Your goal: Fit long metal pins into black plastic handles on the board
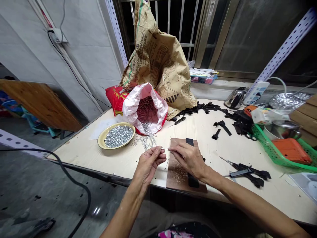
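Pinched in the fingertips of both the left hand point(150, 162) and the right hand point(190, 159), near the brown board point(177, 173), the thin metal rod point(166, 149) looks light, stiff and slick, best taken by its ends, with the table point(123, 163) edge close and some room toward the black tools point(250, 178).

Thin metal rod point(166, 149), silvery, near frame centre. Roughly horizontal, one end at the left fingers point(156, 151), other in the right fingers point(176, 150). Tiny dark bit point(162, 148) at its left end, too small to identify.
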Action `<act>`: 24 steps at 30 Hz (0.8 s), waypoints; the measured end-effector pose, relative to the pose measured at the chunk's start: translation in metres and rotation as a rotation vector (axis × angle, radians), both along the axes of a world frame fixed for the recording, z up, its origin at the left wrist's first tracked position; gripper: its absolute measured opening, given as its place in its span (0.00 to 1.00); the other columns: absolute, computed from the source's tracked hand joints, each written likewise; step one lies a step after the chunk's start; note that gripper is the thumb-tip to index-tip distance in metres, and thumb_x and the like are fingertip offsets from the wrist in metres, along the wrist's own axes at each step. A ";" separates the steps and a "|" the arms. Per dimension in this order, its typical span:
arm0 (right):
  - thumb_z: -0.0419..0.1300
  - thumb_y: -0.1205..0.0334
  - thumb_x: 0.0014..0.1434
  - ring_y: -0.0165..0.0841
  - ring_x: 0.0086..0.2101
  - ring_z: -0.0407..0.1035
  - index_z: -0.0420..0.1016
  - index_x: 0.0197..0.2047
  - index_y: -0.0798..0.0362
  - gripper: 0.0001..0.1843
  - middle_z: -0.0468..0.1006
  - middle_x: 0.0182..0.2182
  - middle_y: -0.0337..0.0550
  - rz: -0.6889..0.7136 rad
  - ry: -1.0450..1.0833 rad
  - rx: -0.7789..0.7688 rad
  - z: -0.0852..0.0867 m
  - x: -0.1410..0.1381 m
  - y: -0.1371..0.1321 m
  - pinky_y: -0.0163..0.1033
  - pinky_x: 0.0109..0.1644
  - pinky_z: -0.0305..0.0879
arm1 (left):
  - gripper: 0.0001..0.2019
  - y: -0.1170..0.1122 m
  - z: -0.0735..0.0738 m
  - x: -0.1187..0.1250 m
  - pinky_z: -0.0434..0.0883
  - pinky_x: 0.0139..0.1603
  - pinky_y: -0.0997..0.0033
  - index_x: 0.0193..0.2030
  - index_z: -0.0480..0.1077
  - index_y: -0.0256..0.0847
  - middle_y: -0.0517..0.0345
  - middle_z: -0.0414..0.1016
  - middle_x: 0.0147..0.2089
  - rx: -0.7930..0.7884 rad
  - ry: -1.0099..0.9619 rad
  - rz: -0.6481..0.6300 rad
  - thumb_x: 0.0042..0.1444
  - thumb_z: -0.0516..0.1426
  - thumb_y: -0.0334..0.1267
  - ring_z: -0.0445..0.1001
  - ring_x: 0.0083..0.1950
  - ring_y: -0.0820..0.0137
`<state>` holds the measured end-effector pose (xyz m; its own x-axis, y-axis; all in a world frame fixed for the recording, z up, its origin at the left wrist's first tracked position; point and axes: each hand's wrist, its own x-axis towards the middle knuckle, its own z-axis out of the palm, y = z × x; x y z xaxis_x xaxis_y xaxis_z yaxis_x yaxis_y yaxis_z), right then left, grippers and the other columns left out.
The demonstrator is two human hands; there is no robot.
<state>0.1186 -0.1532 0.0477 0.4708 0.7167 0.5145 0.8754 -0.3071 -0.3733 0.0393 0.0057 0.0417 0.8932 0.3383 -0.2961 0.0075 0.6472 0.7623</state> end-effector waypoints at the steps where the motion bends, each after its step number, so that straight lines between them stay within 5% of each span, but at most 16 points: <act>1: 0.51 0.62 0.65 0.31 0.36 0.70 0.74 0.46 0.50 0.12 0.76 0.35 0.43 -0.002 -0.002 -0.004 -0.001 0.000 -0.001 0.34 0.42 0.65 | 0.15 -0.001 0.000 0.000 0.76 0.28 0.79 0.32 0.73 0.32 0.55 0.78 0.29 0.002 0.002 -0.002 0.38 0.70 0.35 0.75 0.25 0.76; 12: 0.49 0.62 0.66 0.30 0.35 0.70 0.73 0.46 0.51 0.12 0.75 0.35 0.42 -0.075 -0.035 -0.070 -0.005 -0.007 -0.002 0.33 0.39 0.62 | 0.17 -0.007 -0.005 0.001 0.76 0.30 0.77 0.32 0.73 0.31 0.55 0.77 0.29 0.045 0.028 0.012 0.36 0.70 0.37 0.75 0.25 0.75; 18: 0.50 0.65 0.65 0.31 0.33 0.68 0.74 0.42 0.51 0.11 0.74 0.32 0.41 -0.157 -0.158 -0.131 -0.007 -0.008 -0.001 0.35 0.36 0.58 | 0.15 -0.009 -0.012 0.005 0.75 0.31 0.75 0.34 0.73 0.31 0.56 0.76 0.30 0.235 0.016 0.039 0.42 0.67 0.39 0.75 0.26 0.75; 24: 0.51 0.64 0.65 0.29 0.33 0.67 0.74 0.44 0.49 0.11 0.73 0.34 0.41 -0.170 -0.106 -0.169 -0.010 -0.005 -0.004 0.33 0.34 0.57 | 0.15 -0.005 -0.019 0.007 0.74 0.30 0.75 0.34 0.73 0.31 0.55 0.77 0.29 0.294 0.076 -0.064 0.43 0.67 0.40 0.74 0.26 0.74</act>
